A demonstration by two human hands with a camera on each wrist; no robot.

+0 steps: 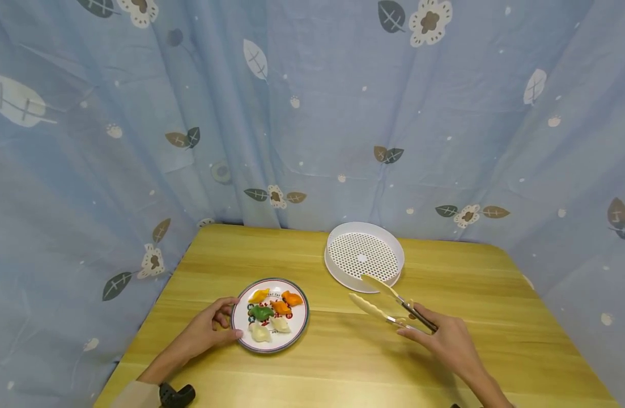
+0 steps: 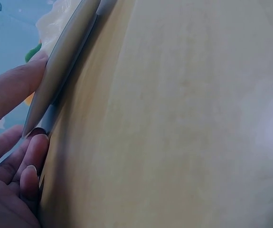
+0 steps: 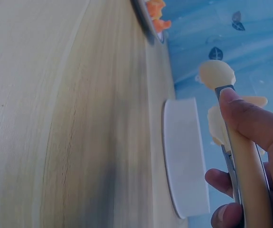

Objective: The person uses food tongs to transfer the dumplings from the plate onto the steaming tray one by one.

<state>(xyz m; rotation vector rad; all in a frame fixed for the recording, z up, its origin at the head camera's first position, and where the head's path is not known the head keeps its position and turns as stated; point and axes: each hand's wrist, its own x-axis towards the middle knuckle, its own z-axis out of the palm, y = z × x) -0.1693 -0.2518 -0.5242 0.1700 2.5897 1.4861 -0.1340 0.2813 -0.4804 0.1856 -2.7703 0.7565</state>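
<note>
A white round plate (image 1: pixel 270 347) with a dark, patterned rim lies left of centre. My left hand (image 1: pixel 210 328) holds its left edge, thumb over the rim and fingers at the side and underneath, as the left wrist view shows on the plate's edge (image 2: pixel 62 61). Several small dumplings sit on the plate: a yellow one (image 1: pixel 259 296), a green one (image 1: pixel 261 313), two orange ones (image 1: pixel 292 298) and two white ones (image 1: pixel 260 332). In my right hand (image 1: pixel 447 337) are tongs (image 1: pixel 375 309) with cream tips. Their arms are spread with nothing between them, above the table.
A white round steamer tray (image 1: pixel 337 275) with a perforated bottom stands at the back of the wooden table (image 1: pixel 343 368), just beyond the tongs' tips. Blue patterned curtains (image 1: pixel 312 113) hang along the back and both sides.
</note>
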